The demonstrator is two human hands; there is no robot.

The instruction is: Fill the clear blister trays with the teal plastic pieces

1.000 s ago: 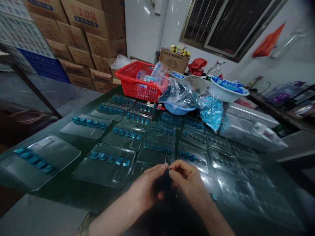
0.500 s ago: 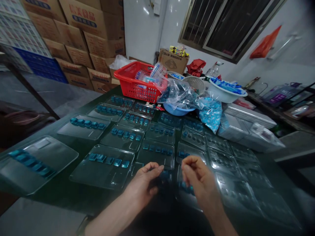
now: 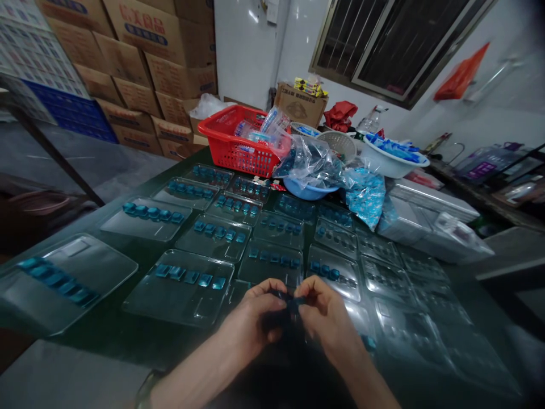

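Left hand [image 3: 251, 318] and right hand [image 3: 327, 318] both pinching small dark-blue piece [image 3: 292, 301], held above clear plastic blister trays [image 3: 183, 304] on dark desk [image 3: 106, 329].

Noted: red Chinese characters ending 食品 on the top carton [image 3: 142, 20]; the blue band [image 3: 147, 34] beneath is illegible.

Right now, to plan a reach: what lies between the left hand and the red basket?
The head view shows clear plastic trays with rows of blue pieces between the left hand and the red plastic basket.
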